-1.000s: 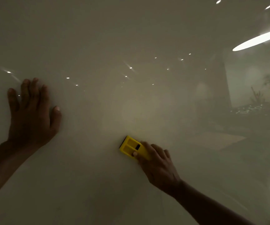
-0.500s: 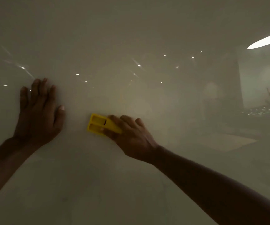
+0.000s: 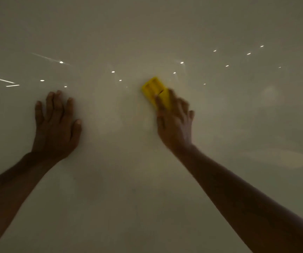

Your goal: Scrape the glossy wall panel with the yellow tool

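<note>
The right hand [image 3: 174, 125] gripped the yellow tool [image 3: 155, 90], which stuck out past its fingers toward 11 o'clock. The left hand [image 3: 55, 128] lay open and flat on the shiny wall panel [image 3: 147, 198].

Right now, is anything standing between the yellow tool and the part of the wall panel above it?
Nothing visible does. The yellow tool, held in the right hand, has bare glossy wall panel above it, showing only reflected lights. The left hand lies flat well off to the side.

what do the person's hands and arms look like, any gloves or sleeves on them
Both hands are bare: no gloves on the left hand or the right hand. Both forearms are uncovered as far as the frame shows, with no sleeves, and no watch or rings are visible. The right hand is motion-blurred.
</note>
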### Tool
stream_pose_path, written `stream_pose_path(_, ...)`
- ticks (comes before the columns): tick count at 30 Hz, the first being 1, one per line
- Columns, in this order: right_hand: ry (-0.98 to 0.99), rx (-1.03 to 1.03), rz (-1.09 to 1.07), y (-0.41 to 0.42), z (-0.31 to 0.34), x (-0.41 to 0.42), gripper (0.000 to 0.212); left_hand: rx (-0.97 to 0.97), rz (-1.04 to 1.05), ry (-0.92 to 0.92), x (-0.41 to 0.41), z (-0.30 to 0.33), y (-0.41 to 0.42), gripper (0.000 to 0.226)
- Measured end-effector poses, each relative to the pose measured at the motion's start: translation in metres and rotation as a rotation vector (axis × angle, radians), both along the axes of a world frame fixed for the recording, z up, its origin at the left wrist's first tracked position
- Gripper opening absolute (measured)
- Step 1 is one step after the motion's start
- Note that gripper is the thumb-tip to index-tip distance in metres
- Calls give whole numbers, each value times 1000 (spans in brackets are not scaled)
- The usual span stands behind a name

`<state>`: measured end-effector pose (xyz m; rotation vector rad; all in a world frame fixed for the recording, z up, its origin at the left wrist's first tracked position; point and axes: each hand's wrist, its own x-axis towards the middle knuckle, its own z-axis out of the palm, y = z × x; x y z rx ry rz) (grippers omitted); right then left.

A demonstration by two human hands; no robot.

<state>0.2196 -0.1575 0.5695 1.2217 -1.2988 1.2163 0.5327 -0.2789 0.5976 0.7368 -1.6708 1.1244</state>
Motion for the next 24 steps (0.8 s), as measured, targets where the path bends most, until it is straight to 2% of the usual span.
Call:
stream_pose_path(5, 694, 302, 162, -18, -117, 58, 54, 72, -11, 24, 40, -17, -6, 63)
stream_pose_path(7, 847, 365, 186, -19, -130, 65, 56, 91, -3, 31, 60, -24, -11, 63)
stream_pose_path(9, 796, 320, 180, -22, -105, 72, 57, 105, -5, 29, 75, -30, -14, 63)
stream_pose_path(11, 541, 184, 127, -27, -62, 85, 63, 89, 2, 20, 87, -34, -19, 62)
stream_pose_path(13, 255, 78, 45, -30, -24, 104, 59, 79, 16, 27, 97, -36, -23, 61)
stream_pose_path(15, 105, 22, 31, -37, -17, 131, 55, 83, 14, 38, 105, -38, -27, 61)
stream_pose_path(17, 199, 76, 76, -46, -51, 160, 55, 92, 7, 33, 112, -41, -30, 62)
stream_pose_path(19, 445, 230, 179, -50, -115, 182, 52, 93, 1, 28, 118, -45, -34, 62)
stream_pose_path(21, 680, 367, 286, -45, -183, 180, 46, 96, -8, 23, 119, -50, -35, 62)
stream_pose_path(24, 865, 477, 333, -36, -237, 166, 51, 103, -24, 20, 122, -58, -36, 62)
